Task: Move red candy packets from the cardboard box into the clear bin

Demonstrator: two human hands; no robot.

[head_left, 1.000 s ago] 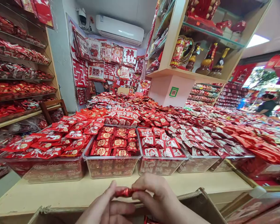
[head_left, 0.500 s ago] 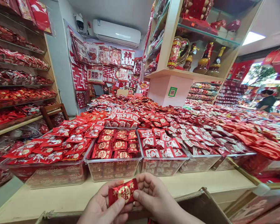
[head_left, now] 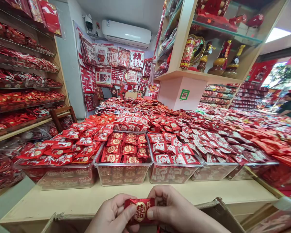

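Both my hands hold one small red candy packet (head_left: pixel 140 210) with a gold round emblem, face up, at the bottom middle of the head view. My left hand (head_left: pixel 115 215) pinches its left end with thumb on top. My right hand (head_left: pixel 171 208) pinches its right end. The packet hovers over the open cardboard box (head_left: pixel 215 210) at the counter's near edge. Just beyond, a clear plastic bin (head_left: pixel 122 173) holds packets with the same gold emblem.
Clear bins of red packets (head_left: pixel 63 174) line the pale counter (head_left: pixel 63 200), with heaps of red sweets behind. Shelves of red goods stand at left (head_left: pixel 24 97). A pink pillar with shelf (head_left: pixel 181 90) rises at the back. A person (head_left: pixel 289 106) stands far right.
The packet was edge-on a second ago; it has been turned flat so its gold emblem faces up. Both hands and the packet have shifted slightly right and down.
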